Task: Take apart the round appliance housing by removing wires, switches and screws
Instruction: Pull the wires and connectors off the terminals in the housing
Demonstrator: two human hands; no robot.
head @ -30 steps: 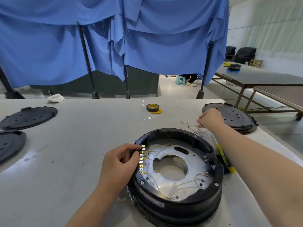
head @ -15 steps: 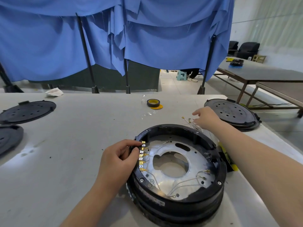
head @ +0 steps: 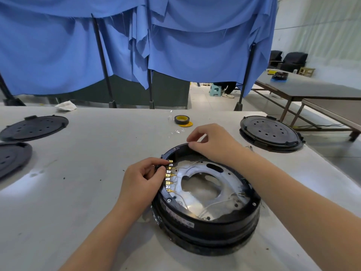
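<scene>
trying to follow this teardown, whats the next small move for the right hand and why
Probably reach down to the brass terminals and pull off another wire. The right hand hovers by the housing's far rim, apparently holding nothing, while the left hand grips the rim beside the terminals, where thin wires are still attached.

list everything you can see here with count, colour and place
housing: 1, black with silver plate inside, table front centre
terminals: a row, gold, housing's left inner rim
wires: several, thin white, across the plate
lids: 3, black, two far left, one far right
tape roll: 1, black and yellow, beyond housing
table: 1, grey
curtain: blue, behind table
left hand: 1, pinching at the terminals
right hand: 1, fingertips pinched over far rim
</scene>
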